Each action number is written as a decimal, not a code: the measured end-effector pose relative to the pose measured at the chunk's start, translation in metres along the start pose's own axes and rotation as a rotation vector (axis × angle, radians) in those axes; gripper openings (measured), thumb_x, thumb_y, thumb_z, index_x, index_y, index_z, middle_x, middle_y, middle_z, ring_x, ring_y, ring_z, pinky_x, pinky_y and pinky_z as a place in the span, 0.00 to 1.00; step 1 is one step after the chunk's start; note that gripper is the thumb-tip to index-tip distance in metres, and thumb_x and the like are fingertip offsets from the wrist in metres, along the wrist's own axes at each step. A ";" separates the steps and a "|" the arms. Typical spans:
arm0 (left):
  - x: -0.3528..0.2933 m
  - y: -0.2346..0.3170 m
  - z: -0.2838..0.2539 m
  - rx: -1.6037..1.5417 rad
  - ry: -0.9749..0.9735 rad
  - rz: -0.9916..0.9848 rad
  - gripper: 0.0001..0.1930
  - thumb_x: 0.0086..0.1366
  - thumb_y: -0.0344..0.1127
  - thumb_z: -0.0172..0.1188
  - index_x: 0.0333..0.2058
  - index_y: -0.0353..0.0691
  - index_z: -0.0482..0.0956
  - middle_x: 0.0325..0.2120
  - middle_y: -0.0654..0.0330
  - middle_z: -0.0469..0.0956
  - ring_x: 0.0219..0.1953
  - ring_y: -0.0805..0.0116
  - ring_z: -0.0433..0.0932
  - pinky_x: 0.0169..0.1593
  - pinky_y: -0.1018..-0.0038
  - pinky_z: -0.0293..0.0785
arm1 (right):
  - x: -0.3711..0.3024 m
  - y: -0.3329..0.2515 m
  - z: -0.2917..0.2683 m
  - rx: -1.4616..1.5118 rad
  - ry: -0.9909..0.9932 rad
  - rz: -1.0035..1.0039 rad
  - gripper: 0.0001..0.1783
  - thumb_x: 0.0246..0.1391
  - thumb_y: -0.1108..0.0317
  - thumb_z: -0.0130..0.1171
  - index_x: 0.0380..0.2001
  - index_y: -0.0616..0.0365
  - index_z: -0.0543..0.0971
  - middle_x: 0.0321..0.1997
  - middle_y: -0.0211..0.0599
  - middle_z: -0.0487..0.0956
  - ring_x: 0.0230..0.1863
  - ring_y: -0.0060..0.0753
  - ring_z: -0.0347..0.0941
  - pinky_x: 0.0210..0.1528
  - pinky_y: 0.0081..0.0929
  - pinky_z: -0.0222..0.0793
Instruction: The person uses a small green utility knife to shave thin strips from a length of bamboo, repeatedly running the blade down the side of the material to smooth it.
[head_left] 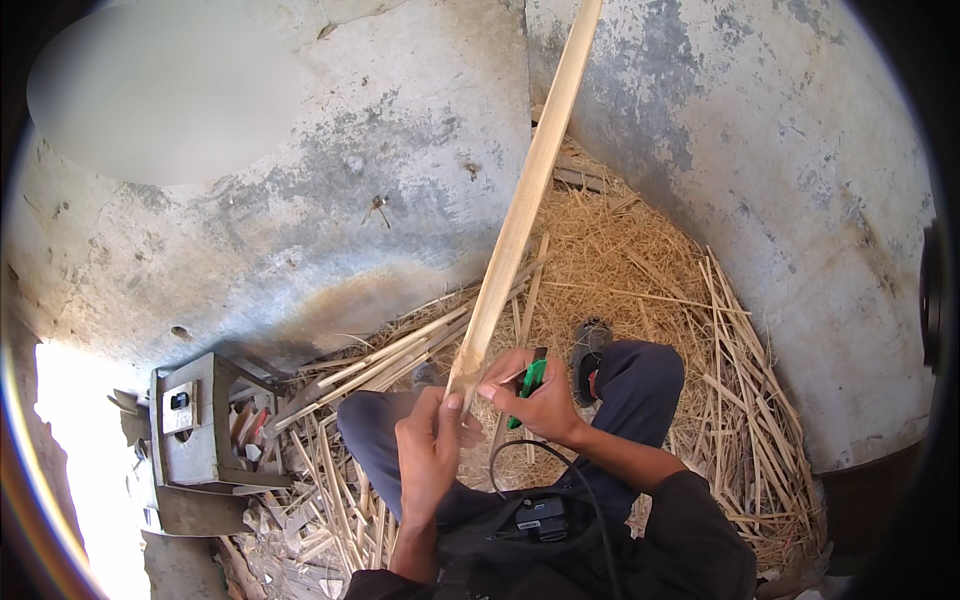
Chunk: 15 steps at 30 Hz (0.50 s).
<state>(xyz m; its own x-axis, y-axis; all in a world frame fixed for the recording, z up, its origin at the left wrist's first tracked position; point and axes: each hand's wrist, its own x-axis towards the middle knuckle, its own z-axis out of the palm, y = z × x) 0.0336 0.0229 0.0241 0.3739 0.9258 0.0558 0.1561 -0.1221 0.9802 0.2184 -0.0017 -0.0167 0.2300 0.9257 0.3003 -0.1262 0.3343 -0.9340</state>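
Observation:
A long, pale split-bamboo strip (520,210) rises from between my knees toward the top of the view, leaning to the right. My left hand (430,445) is closed around its lower end, thumb along the strip. My right hand (545,402) grips a green-handled knife (533,375) with a dark end sticking up; its blade is mostly hidden by the fingers. The right thumb and fingertips are close against the strip's lower end, just beside the left fingers. Whether they touch the strip is hard to tell.
Thin shavings (610,245) cover the floor ahead. Long bamboo strips (745,400) lie piled at the right, with more strips (400,350) at the left. A worn grey wooden box (195,440) stands at far left. Patchy walls (400,130) close in the corner. A black cable (600,510) loops over my lap.

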 end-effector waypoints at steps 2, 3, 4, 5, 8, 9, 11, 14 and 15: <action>0.001 0.000 -0.001 0.015 0.023 0.001 0.14 0.85 0.36 0.52 0.44 0.29 0.80 0.23 0.54 0.85 0.27 0.67 0.88 0.31 0.73 0.83 | -0.002 -0.005 0.000 0.019 -0.016 0.011 0.09 0.58 0.77 0.74 0.30 0.61 0.80 0.35 0.40 0.87 0.35 0.24 0.80 0.37 0.27 0.75; 0.002 -0.001 -0.002 0.029 0.045 0.004 0.15 0.85 0.36 0.52 0.43 0.29 0.80 0.23 0.54 0.85 0.26 0.67 0.88 0.30 0.73 0.83 | -0.004 -0.006 -0.001 0.039 -0.031 0.021 0.10 0.58 0.77 0.74 0.30 0.61 0.80 0.36 0.42 0.88 0.36 0.25 0.81 0.38 0.28 0.76; 0.003 -0.001 -0.004 0.030 0.046 0.003 0.15 0.85 0.36 0.52 0.43 0.29 0.80 0.23 0.54 0.85 0.26 0.67 0.88 0.30 0.73 0.83 | -0.005 -0.004 -0.003 0.040 -0.031 0.021 0.10 0.58 0.77 0.74 0.30 0.61 0.80 0.36 0.42 0.88 0.36 0.25 0.81 0.38 0.28 0.76; 0.006 -0.001 -0.007 0.017 0.089 0.004 0.16 0.85 0.37 0.51 0.41 0.30 0.79 0.23 0.54 0.84 0.25 0.67 0.88 0.28 0.73 0.83 | -0.006 -0.001 -0.005 0.020 -0.074 -0.040 0.09 0.58 0.77 0.74 0.30 0.61 0.80 0.37 0.44 0.88 0.37 0.26 0.83 0.39 0.28 0.77; 0.015 -0.004 -0.018 -0.017 0.164 0.011 0.18 0.86 0.39 0.49 0.39 0.31 0.77 0.22 0.55 0.83 0.22 0.68 0.87 0.24 0.75 0.81 | -0.014 -0.001 -0.015 0.016 -0.153 -0.084 0.09 0.57 0.77 0.74 0.29 0.62 0.81 0.38 0.46 0.89 0.38 0.29 0.85 0.40 0.28 0.79; 0.016 -0.005 -0.021 -0.008 0.194 -0.008 0.18 0.86 0.41 0.49 0.41 0.32 0.77 0.21 0.57 0.82 0.21 0.70 0.85 0.23 0.77 0.80 | -0.016 -0.002 -0.018 0.030 -0.190 -0.068 0.09 0.57 0.77 0.74 0.29 0.62 0.81 0.37 0.47 0.89 0.39 0.30 0.86 0.41 0.29 0.80; 0.020 -0.006 -0.026 0.006 0.243 -0.009 0.18 0.87 0.43 0.47 0.41 0.35 0.76 0.19 0.61 0.78 0.17 0.74 0.82 0.19 0.81 0.74 | -0.019 -0.005 -0.018 0.051 -0.199 -0.066 0.09 0.57 0.77 0.74 0.29 0.62 0.81 0.37 0.48 0.89 0.39 0.31 0.86 0.41 0.30 0.81; 0.024 -0.006 -0.036 0.057 0.241 0.038 0.18 0.87 0.44 0.46 0.40 0.37 0.75 0.18 0.62 0.76 0.16 0.76 0.79 0.17 0.82 0.70 | -0.022 -0.005 -0.024 0.090 -0.215 -0.069 0.09 0.56 0.77 0.75 0.28 0.62 0.82 0.37 0.48 0.90 0.39 0.33 0.87 0.42 0.31 0.82; 0.025 -0.004 -0.039 0.057 0.241 0.038 0.18 0.87 0.44 0.46 0.40 0.37 0.75 0.18 0.62 0.76 0.16 0.76 0.79 0.17 0.82 0.70 | -0.022 -0.005 -0.026 0.109 -0.221 -0.074 0.08 0.56 0.78 0.75 0.28 0.62 0.82 0.37 0.49 0.90 0.39 0.35 0.88 0.43 0.31 0.82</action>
<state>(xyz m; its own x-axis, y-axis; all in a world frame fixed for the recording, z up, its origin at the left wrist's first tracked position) 0.0065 0.0607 0.0286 0.1532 0.9778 0.1431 0.1995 -0.1724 0.9646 0.2394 -0.0287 -0.0239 0.0275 0.9103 0.4131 -0.2229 0.4085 -0.8851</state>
